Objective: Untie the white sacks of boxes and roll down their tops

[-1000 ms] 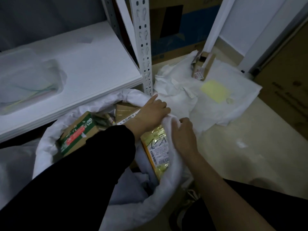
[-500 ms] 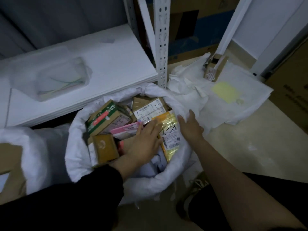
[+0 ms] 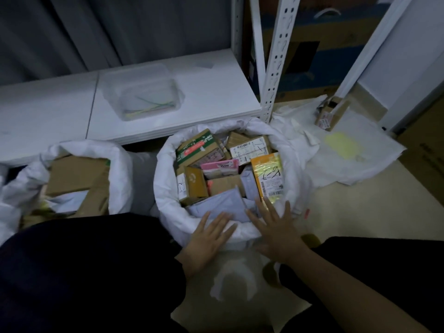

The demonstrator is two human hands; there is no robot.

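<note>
White shelf point(image 3: 216, 92) runs across the back w/ a clear tub point(image 3: 141, 92) on it. Below on the floor, centre sack point(image 3: 165, 188) sits open, top rolled down, packed w/ boxes point(image 3: 228, 164); a 2nd open sack point(image 3: 117, 169) to its left. Your left hand point(image 3: 209, 239) & right hand point(image 3: 276, 234) lie flat on the centre sack's near rim, fingers straight & spread, gripping nothing.

Both hands point(image 3: 242, 236) moved to sack point(image 3: 165, 188) near rim (flat)
</note>
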